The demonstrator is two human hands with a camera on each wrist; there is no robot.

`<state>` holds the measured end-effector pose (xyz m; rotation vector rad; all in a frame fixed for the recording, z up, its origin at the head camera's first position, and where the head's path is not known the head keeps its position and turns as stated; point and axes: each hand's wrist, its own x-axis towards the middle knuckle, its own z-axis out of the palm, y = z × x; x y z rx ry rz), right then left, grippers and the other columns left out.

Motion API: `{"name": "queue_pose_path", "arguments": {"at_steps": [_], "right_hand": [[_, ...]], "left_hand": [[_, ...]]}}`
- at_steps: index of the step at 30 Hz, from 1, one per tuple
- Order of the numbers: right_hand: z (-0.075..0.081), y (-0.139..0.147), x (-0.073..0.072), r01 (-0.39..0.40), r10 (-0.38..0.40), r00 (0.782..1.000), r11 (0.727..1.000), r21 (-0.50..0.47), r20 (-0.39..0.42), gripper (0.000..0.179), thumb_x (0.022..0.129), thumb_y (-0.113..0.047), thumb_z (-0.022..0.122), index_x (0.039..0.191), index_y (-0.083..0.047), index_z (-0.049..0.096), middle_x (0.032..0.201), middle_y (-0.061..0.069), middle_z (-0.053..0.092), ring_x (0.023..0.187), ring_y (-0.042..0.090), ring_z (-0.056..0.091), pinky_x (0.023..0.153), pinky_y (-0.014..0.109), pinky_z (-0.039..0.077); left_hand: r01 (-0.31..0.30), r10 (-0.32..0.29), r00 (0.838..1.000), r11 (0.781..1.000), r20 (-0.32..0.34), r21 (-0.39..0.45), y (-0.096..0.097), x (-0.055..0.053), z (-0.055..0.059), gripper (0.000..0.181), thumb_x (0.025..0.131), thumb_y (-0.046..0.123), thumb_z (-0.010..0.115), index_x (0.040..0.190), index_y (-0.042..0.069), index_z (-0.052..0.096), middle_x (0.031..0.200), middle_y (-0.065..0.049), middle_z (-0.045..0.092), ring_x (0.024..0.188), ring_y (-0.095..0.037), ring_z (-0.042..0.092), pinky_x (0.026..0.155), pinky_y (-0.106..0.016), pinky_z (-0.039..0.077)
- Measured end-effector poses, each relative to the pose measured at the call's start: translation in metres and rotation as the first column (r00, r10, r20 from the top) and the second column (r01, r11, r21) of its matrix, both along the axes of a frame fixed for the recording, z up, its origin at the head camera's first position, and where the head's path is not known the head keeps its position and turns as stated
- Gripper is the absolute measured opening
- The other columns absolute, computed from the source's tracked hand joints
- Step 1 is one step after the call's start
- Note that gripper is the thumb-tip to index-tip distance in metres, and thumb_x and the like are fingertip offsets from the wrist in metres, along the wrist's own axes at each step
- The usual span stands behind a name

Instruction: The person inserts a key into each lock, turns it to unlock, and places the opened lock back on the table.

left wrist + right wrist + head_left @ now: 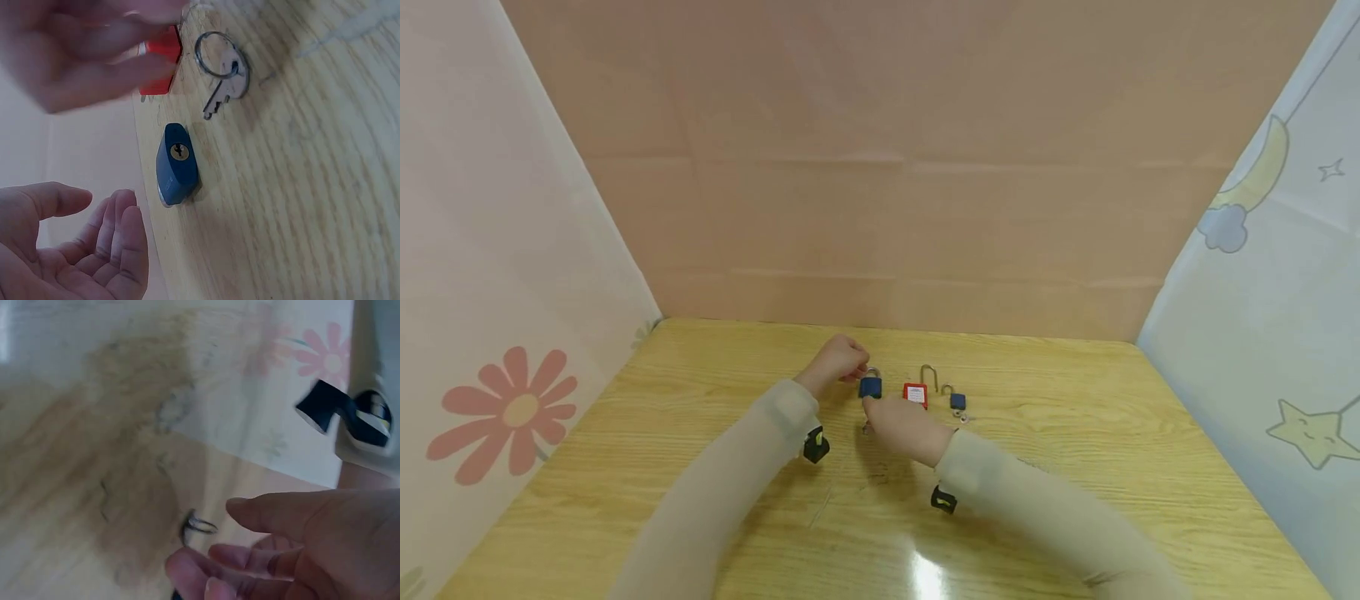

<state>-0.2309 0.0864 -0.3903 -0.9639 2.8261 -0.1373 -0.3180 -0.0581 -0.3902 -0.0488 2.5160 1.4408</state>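
Note:
A blue padlock (870, 388) lies on the wooden table between the two hands, its shackle pointing to the far side. Its brass keyhole (179, 152) shows in the left wrist view. My left hand (838, 360) is just left of the shackle; its palm (81, 262) holds nothing, with thumb and fingers apart. On the near side of the lock is my right hand (906, 425), fingers loosely bent and apart. A key (232, 78) on a metal ring lies on the wood near the right fingertips, and its ring (203, 526) appears in the right wrist view.
To the right lies a red padlock (915, 394) with a white label and a tall raised shackle (929, 377). Beyond it are a small blue padlock (957, 402), shackle swung open, and small keys (962, 417). A tan backdrop (887, 208) rises behind the table.

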Motion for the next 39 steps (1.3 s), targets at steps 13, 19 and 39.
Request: {"name": "queue_pose_path", "arguments": {"at_steps": [13, 19, 39], "right_hand": [[-0.02, -0.013, -0.008, -0.039, 0.043, 0.998, 0.994, 0.101, -0.038, 0.009, 0.097, -0.013, 0.057, 0.097, -0.011, 0.065, 0.082, 0.003, 0.064, 0.068, 0.012, 0.057, 0.051, 0.028, 0.051], [-0.01, -0.003, -0.016, -0.034, 0.042, 0.996, 0.994, -0.105, 0.077, 0.017, 0.097, -0.016, 0.057, 0.08, -0.013, 0.058, 0.073, -0.002, 0.054, 0.062, 0.01, 0.047, 0.053, 0.024, 0.039], [0.016, 0.061, -0.015, 0.221, 0.127, 0.873, 0.757, -0.615, 0.47, 0.028, 0.096, -0.006, 0.059, 0.122, 0.002, 0.052, 0.089, 0.012, 0.061, 0.073, 0.019, 0.068, 0.074, 0.045, 0.058]], "left_hand": [[0.002, -0.002, 1.0, 1.0, 0.013, -0.014, -0.003, 0.001, 0.004, 0.031, 0.096, 0.015, 0.053, 0.118, -0.004, 0.064, 0.096, -0.016, 0.069, 0.082, -0.023, 0.069, 0.077, -0.035, 0.058], [0.001, -0.002, 1.0, 1.0, 0.004, 0.002, -0.004, 0.002, 0.005, 0.03, 0.096, 0.014, 0.052, 0.116, -0.005, 0.064, 0.091, -0.013, 0.068, 0.076, -0.019, 0.066, 0.079, -0.038, 0.057], [0.009, -0.009, 1.0, 1.0, 0.019, 0.002, -0.005, 0.0, 0.007, 0.033, 0.096, 0.016, 0.053, 0.12, -0.005, 0.063, 0.097, -0.014, 0.067, 0.086, -0.024, 0.067, 0.083, -0.038, 0.056]]}}
